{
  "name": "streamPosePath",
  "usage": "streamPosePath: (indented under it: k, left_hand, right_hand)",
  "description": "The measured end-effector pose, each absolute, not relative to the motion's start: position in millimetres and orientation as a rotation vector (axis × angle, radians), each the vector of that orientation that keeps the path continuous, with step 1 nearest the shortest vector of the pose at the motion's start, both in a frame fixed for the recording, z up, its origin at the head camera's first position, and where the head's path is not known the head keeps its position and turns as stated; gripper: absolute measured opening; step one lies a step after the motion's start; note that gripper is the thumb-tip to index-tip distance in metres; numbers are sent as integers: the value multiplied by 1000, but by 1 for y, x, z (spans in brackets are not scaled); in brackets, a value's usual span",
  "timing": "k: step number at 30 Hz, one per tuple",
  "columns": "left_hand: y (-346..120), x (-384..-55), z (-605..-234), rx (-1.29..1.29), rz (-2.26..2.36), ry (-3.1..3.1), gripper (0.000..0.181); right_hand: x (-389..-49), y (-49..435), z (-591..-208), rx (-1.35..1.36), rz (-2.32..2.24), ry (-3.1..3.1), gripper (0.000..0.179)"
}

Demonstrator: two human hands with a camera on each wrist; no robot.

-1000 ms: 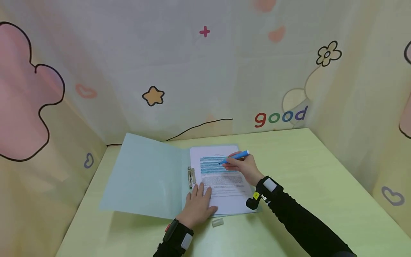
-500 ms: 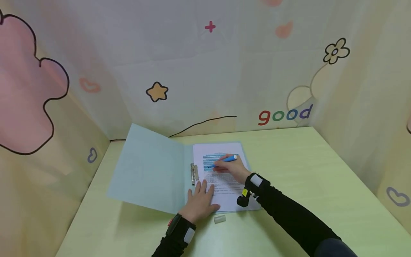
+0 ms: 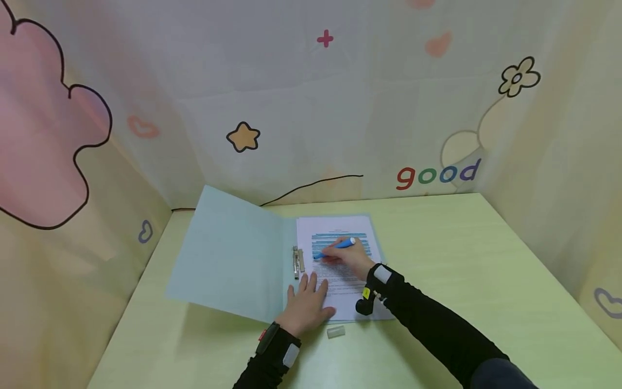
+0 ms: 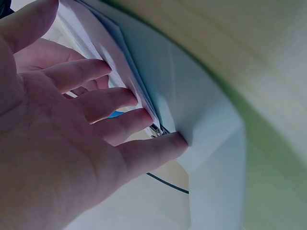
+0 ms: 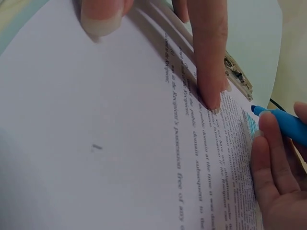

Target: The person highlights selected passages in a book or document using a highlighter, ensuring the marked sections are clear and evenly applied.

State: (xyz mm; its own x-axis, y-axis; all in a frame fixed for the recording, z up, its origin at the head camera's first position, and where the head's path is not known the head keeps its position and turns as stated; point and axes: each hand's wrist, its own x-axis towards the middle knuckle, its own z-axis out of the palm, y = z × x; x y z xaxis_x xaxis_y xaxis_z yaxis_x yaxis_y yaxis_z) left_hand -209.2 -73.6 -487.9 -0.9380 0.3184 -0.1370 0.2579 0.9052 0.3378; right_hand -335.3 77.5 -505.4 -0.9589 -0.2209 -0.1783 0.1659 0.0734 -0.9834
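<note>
In my right hand (image 3: 349,260) I hold a blue highlighter (image 3: 346,243), pinched between thumb and fingers and slanted, its dark tip at the left end of a text line. The printed sheet (image 3: 350,308) under it carries several blue-marked lines in its upper half, with unmarked print below. My left hand (image 3: 305,309) rests with fingers spread on the sheet's lower left; its little fingertip (image 4: 180,142) reaches the pale blue folder (image 3: 238,254). In the right wrist view the highlighter (image 5: 283,125) shows its chisel tip close over the page.
A metal clip (image 3: 296,263) sits along the folder's spine, left of the paper. The folder's cover stands partly raised to the left. A small grey cylinder-like piece (image 3: 336,332) lies on the light green table (image 3: 437,259), just below the folder. A printed curtain (image 3: 291,108) hangs behind.
My right hand has carried the highlighter leftward and slightly down the page to the left end of the lines. The left hand stays on the sheet; the head view has shifted slightly.
</note>
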Motion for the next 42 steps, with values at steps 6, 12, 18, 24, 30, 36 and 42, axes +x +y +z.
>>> streamPosePath:
  k: [6, 12, 18, 24, 30, 36, 42]
  left_hand:
    - [-73, -212, -487, 448, 465, 2891, 63]
    - [-73, -211, -488, 454, 450, 2891, 62]
    - [-72, -210, -489, 457, 444, 2898, 62]
    - [-72, -209, -488, 458, 450, 2900, 62]
    - [-72, -209, -487, 456, 435, 2912, 63]
    - [-72, -210, -489, 442, 466, 2896, 63]
    - [-72, -211, -492, 437, 476, 2888, 64]
  right_hand:
    - [-337, 76, -502, -88, -1899, 2148, 17]
    - [-336, 76, -503, -95, -1893, 2135, 17]
    - [-332, 75, -501, -107, -1871, 2173, 18]
    - [-332, 74, -499, -182, -1799, 2259, 18]
    - [-333, 73, -499, -232, -1755, 2294, 18]
    - [-334, 72, -499, -305, -1729, 2315, 21]
    - [-335, 71, -501, -310, -1713, 2346, 22]
